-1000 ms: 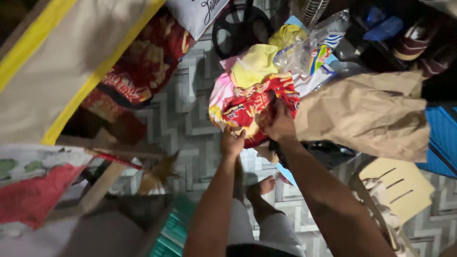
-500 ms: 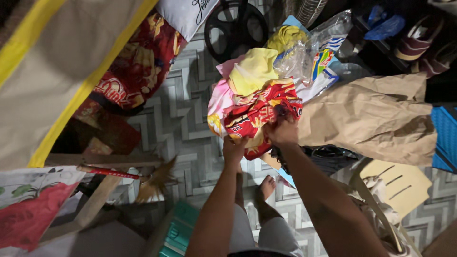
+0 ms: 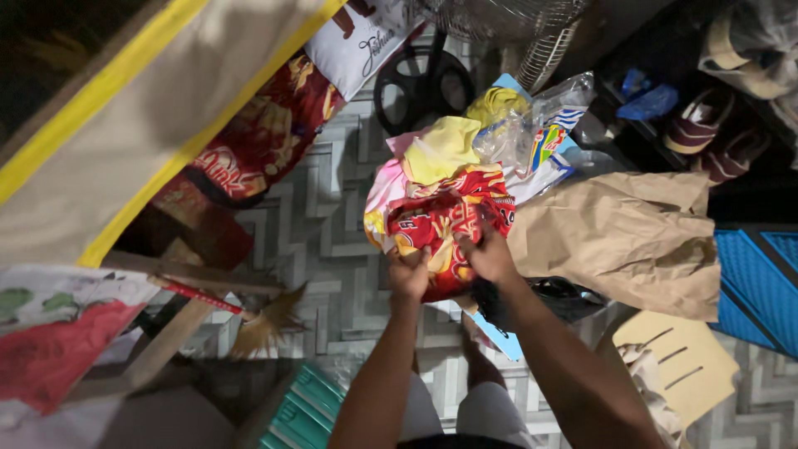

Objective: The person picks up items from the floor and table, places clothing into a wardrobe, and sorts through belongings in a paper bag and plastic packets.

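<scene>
Both hands are bunched into the red printed cloth (image 3: 445, 229) on the patterned floor (image 3: 324, 224): left hand (image 3: 409, 273) gripping its near edge, right hand (image 3: 489, 254) beside it. Looks barely gathered, yellow cloth (image 3: 440, 148) untouched behind.

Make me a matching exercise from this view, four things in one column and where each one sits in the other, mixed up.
Things:
1. red patterned cloth
2. yellow cloth
3. brown paper bag
4. broom

Places:
A. on the floor left of the arms
B. gripped by the left hand and right hand
C. spread out right of the cloth pile
D. on top of the pile, beyond the hands

Pairs: 1-B, 2-D, 3-C, 4-A
</scene>
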